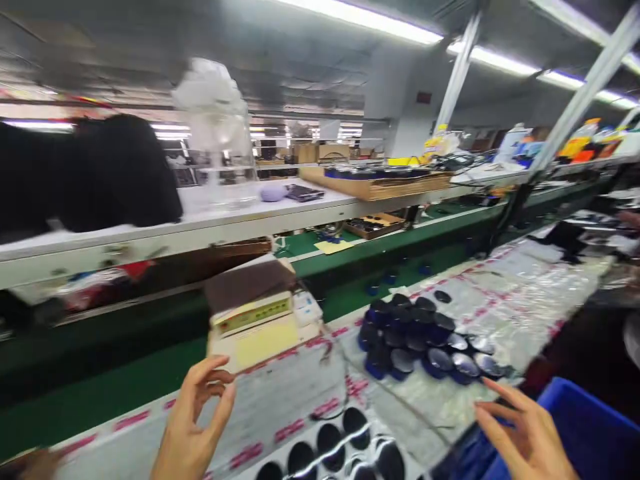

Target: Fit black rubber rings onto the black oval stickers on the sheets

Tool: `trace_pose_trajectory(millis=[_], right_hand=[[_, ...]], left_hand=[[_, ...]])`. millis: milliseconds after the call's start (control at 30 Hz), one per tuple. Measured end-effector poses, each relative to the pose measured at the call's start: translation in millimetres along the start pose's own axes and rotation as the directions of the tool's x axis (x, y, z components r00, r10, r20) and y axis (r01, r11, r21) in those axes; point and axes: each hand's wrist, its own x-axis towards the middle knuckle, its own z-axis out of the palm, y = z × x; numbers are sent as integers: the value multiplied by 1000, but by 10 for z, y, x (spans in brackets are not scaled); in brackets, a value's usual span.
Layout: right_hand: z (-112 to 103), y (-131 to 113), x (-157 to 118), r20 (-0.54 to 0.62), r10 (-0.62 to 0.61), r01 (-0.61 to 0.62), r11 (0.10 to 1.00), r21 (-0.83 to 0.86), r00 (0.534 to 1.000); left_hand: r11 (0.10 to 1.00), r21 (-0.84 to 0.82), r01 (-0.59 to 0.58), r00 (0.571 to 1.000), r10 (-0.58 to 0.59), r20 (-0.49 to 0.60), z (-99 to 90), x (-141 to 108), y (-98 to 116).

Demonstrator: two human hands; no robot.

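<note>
My left hand [197, 420] is raised over the near edge of the worktable, fingers curved and apart, nothing between them. On the right, my right hand [525, 427] has its thumb and fingers spread, also holding nothing; it is nearest to a pile of round dark-blue pieces with black or shiny tops [415, 333]. A sheet with rows of black discs [330, 447] lies between the hands at the bottom. Behind my left hand stands a cream box-like device [265, 327] with a yellow label and a brown cover.
A blue bin [590, 427] is at the lower right. Beyond the table runs a green surface [345, 300], with a white shelf [225, 223] above it carrying a cardboard tray [370, 183] and black cloth [115, 173]. Part of another person's hand [37, 463] shows at lower left.
</note>
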Motion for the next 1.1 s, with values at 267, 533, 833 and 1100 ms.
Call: trace_pose_trajectory(millis=[267,533,833,1100], right_hand=[[341,871,1210,252,-81,98,994,-56,964],[1040,845,2394,405,-83,163,972,-169,911],[1219,799,2104,771,-12,504,763,-405,636],[1236,817,2257,848,8,639,654,-406,530]], left_hand=[[827,435,-357,786,14,618,2661,1005,-26],[618,668,-415,661,-299,688,3493,2033,-631],[682,483,-549,448,-248,859,4443,2092,-484],[745,377,-551,372,-185,909,4413,2062,-575]])
